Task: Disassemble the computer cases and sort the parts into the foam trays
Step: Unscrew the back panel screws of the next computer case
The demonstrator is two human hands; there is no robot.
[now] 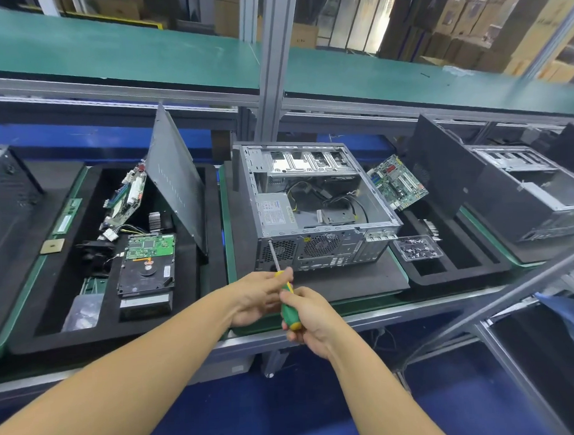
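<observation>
left foam tray (72,338) holds a hdd (146,271), left hand (262,293) pinches the screwdriver (286,310) at its neck, right hand (310,320) grips its handle, tip on rear top-left corner of the open computer case (311,197) mid-bench: off-axis push could cam out, strip the screw or let psu (274,214) drop inside.

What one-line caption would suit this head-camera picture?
Left hand and right hand hold a screwdriver against the rear of an open computer case, foam trays of parts on either side.
</observation>
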